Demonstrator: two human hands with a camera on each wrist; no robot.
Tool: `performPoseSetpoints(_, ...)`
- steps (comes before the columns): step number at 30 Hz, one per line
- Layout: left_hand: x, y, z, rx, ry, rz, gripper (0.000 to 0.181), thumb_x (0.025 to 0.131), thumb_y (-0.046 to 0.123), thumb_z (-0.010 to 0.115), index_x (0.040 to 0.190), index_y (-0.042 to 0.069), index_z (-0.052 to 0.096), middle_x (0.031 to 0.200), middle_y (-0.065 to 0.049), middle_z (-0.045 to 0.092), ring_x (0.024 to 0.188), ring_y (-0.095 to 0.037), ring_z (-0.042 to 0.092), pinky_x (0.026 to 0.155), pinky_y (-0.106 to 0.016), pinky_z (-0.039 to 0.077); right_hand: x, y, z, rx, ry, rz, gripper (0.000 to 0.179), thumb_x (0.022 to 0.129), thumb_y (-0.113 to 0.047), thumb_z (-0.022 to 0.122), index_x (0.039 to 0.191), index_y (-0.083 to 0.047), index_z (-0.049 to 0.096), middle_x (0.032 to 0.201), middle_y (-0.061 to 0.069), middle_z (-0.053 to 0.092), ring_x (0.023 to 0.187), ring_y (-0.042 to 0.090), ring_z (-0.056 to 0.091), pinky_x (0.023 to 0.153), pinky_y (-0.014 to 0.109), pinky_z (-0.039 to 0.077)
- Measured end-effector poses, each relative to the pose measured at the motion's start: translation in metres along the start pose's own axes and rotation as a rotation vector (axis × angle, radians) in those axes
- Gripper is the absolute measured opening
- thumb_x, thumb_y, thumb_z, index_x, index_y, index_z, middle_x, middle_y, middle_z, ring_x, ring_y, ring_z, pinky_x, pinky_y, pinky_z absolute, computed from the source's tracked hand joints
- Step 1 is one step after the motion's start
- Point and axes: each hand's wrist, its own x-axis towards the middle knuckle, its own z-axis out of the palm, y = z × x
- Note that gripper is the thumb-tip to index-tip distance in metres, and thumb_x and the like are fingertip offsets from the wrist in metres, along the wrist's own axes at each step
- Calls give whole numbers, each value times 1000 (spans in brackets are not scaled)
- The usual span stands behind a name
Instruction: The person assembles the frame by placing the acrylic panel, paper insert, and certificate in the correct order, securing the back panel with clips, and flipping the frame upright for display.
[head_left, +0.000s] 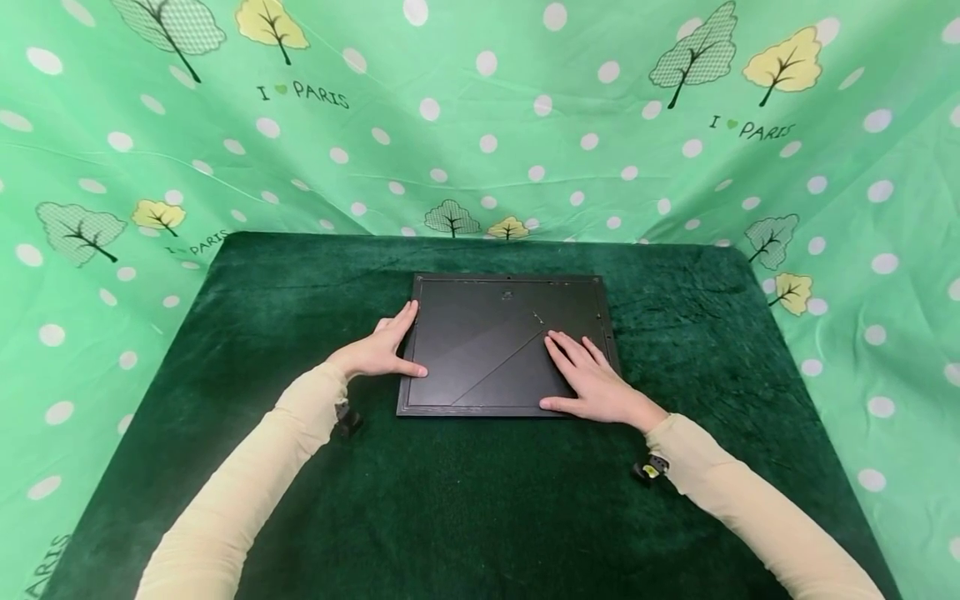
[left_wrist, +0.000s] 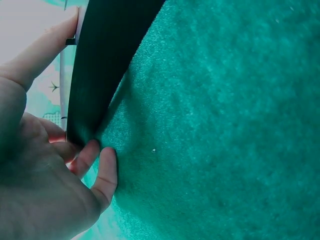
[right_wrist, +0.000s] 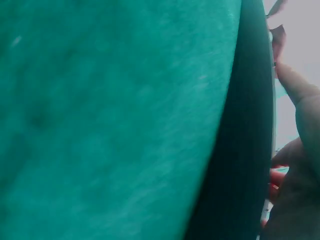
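Note:
A black picture frame (head_left: 480, 350) lies on dark green cloth, its back panel facing up, with a diagonal line across it and small fittings near its rim. My left hand (head_left: 381, 346) holds the frame's left side, thumb over the rim and fingers along the outer edge. In the left wrist view, that hand (left_wrist: 50, 170) has its thumb on top and its lower fingers bent near the cloth. My right hand (head_left: 592, 383) rests on the panel's right part with fingers extended. The right wrist view shows the frame's dark side (right_wrist: 240, 130) and part of the right hand (right_wrist: 300, 165).
Plush green cloth (head_left: 450, 508) covers the table. Light green curtains (head_left: 480, 108) with white dots and printed trees hang behind it and at both sides. A small dark device (head_left: 651, 468) sits at the right wrist, another (head_left: 347, 419) at the left.

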Motion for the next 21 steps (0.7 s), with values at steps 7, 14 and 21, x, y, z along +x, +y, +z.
performPoseSetpoints(7,0,-1,0,1,-2,1,114,83,33,77,152,-1,-9,158,-18,-13,139,-39,5,110,-55,15,1,-4,-2,-5,-5,-14,88,93,-49,58,152,3,18,158,21,10,145,32,8,112,55,1)
performPoseSetpoints(14,-1,-1,-2,-3,-1,-7,114,83,32,77,152,0,-8,159,-16,-13,138,-39,7,110,-54,16,5,-10,-4,37,-3,32,86,93,-44,62,152,2,19,157,21,12,144,34,10,111,56,1)
performPoseSetpoints(21,0,-1,1,-5,2,0,114,83,33,77,152,-1,-8,158,-18,-12,140,-40,4,110,-55,15,8,-12,-8,80,-55,113,99,89,-47,66,153,2,8,157,21,6,144,34,6,111,56,1)
